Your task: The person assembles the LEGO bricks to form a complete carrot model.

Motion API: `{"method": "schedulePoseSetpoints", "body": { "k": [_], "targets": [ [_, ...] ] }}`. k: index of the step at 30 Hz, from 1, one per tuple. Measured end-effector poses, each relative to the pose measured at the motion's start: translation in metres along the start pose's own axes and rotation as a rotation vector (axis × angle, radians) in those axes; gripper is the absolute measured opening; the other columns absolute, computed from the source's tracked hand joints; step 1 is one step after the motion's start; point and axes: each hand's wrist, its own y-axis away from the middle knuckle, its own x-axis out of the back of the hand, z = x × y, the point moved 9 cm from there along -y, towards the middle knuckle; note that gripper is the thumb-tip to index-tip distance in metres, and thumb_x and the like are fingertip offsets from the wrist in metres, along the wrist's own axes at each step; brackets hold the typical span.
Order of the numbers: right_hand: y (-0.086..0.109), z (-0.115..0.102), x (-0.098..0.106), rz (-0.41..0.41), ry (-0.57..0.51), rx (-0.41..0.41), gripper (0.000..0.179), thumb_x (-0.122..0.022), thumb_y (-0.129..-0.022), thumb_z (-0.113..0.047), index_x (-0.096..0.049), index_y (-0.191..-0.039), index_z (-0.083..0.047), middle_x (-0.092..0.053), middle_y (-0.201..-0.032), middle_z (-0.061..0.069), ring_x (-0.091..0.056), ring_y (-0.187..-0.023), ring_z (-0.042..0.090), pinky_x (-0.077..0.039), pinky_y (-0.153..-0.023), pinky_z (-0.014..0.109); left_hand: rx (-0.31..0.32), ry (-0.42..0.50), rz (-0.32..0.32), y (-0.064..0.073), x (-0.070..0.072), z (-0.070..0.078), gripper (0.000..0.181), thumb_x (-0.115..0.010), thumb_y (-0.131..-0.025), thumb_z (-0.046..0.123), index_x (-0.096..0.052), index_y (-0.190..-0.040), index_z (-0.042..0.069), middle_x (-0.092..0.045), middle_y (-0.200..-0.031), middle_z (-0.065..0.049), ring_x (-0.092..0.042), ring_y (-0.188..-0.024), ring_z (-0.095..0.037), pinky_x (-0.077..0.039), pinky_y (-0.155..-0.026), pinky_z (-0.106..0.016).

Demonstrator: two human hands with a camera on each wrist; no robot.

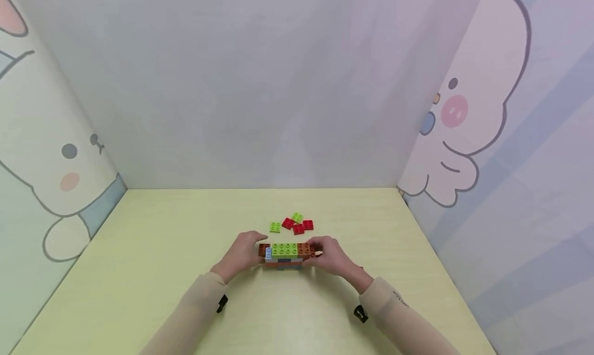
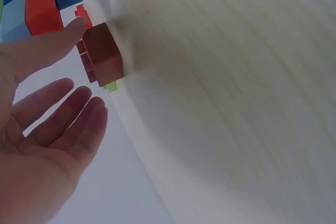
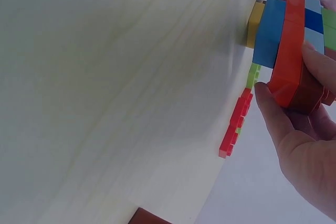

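A build of stacked toy bricks (image 1: 284, 250), lime and brown on top with light blue, orange-red and blue below, sits between both hands. My right hand (image 1: 329, 256) grips its right end, which shows brown and orange-red bricks (image 3: 287, 56) in the right wrist view. My left hand (image 1: 241, 254) is at its left end, with the thumb (image 2: 50, 51) overlapping the build's edge and the other fingers extended, apart from it. A brown brick (image 2: 102, 56) rests on the table just past the left thumb. A yellow brick (image 3: 255, 24) shows at the build's base.
Small red bricks (image 1: 298, 229) and lime bricks (image 1: 275, 227) lie on the table (image 1: 185, 231) behind the build. Another brown brick (image 3: 149, 217) lies near the right wrist. A pale wall (image 1: 260, 112) rises behind, with cartoon-printed side walls.
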Motion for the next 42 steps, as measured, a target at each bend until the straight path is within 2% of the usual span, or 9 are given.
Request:
{"method": "schedulePoseSetpoints", "body": {
  "k": [7, 12, 16, 21, 24, 31, 34, 42],
  "targets": [
    [0.000, -0.002, -0.002, -0.004, 0.012, -0.004, 0.035, -0.083, -0.076, -0.018, -0.069, -0.106, -0.010, -0.065, -0.098, -0.003, -0.059, -0.088, 0.014, -0.048, -0.075, 0.032, -0.007, -0.005, -0.021, -0.003, -0.010, -0.006, 0.046, -0.082, -0.068, -0.001, -0.067, -0.111, -0.004, -0.066, -0.106, -0.014, -0.059, -0.103, -0.031, -0.045, -0.090, -0.044],
    [0.000, -0.003, -0.002, -0.005, 0.007, 0.000, 0.034, -0.082, -0.076, -0.018, -0.069, -0.106, -0.011, -0.065, -0.098, -0.003, -0.060, -0.088, 0.014, -0.049, -0.075, 0.031, 0.012, 0.010, -0.022, -0.003, -0.015, -0.012, 0.041, -0.077, -0.070, -0.004, -0.069, -0.110, -0.003, -0.066, -0.103, -0.013, -0.060, -0.101, -0.029, -0.046, -0.089, -0.042],
    [-0.001, -0.002, -0.001, -0.004, 0.001, -0.005, 0.033, -0.082, -0.076, -0.018, -0.069, -0.105, -0.011, -0.065, -0.097, -0.003, -0.060, -0.088, 0.013, -0.049, -0.075, 0.031, 0.003, 0.017, -0.014, -0.003, -0.015, -0.012, 0.036, -0.076, -0.071, -0.004, -0.071, -0.106, 0.001, -0.067, -0.100, -0.010, -0.060, -0.098, -0.028, -0.046, -0.088, -0.042],
    [-0.001, -0.001, -0.002, -0.012, 0.008, -0.012, 0.034, -0.083, -0.075, -0.019, -0.069, -0.105, -0.011, -0.065, -0.097, -0.004, -0.060, -0.087, 0.013, -0.049, -0.075, 0.031, -0.007, -0.003, -0.041, -0.002, -0.015, -0.008, 0.030, -0.075, -0.072, -0.003, -0.072, -0.102, 0.003, -0.067, -0.098, -0.008, -0.060, -0.096, -0.026, -0.046, -0.087, -0.042],
    [-0.001, -0.001, -0.002, -0.009, 0.014, -0.010, 0.034, -0.083, -0.075, -0.019, -0.069, -0.105, -0.011, -0.065, -0.096, -0.004, -0.060, -0.086, 0.014, -0.049, -0.074, 0.031, -0.019, -0.009, -0.041, -0.002, -0.010, -0.005, 0.029, -0.073, -0.073, -0.004, -0.073, -0.101, 0.002, -0.067, -0.096, -0.007, -0.060, -0.092, -0.024, -0.048, -0.082, -0.041],
    [-0.001, -0.001, -0.001, -0.002, 0.022, -0.003, 0.034, -0.083, -0.075, -0.018, -0.069, -0.105, -0.010, -0.065, -0.096, -0.003, -0.059, -0.086, 0.014, -0.048, -0.074, 0.032, 0.017, -0.016, -0.009, -0.001, 0.009, -0.006, 0.030, -0.073, -0.069, -0.002, -0.073, -0.098, 0.002, -0.063, -0.087, -0.002, -0.054, -0.081, -0.018, -0.045, -0.076, -0.037],
    [-0.001, 0.000, -0.001, -0.001, 0.023, -0.006, 0.035, -0.083, -0.075, -0.018, -0.069, -0.105, -0.009, -0.065, -0.096, -0.003, -0.059, -0.086, 0.014, -0.048, -0.074, 0.033, 0.013, -0.023, 0.020, -0.001, 0.017, -0.005, 0.029, -0.074, -0.071, -0.001, -0.072, -0.100, 0.001, -0.063, -0.087, -0.003, -0.053, -0.079, -0.016, -0.046, -0.074, -0.036],
    [0.000, 0.001, -0.001, -0.002, 0.015, -0.018, 0.035, -0.083, -0.075, -0.018, -0.069, -0.105, -0.010, -0.065, -0.096, -0.003, -0.059, -0.086, 0.014, -0.048, -0.074, 0.032, -0.064, 0.023, 0.103, 0.000, 0.043, 0.020, 0.024, -0.078, -0.076, 0.004, -0.072, -0.099, 0.003, -0.063, -0.086, 0.001, -0.057, -0.080, -0.015, -0.048, -0.074, -0.034]
  ]
}}
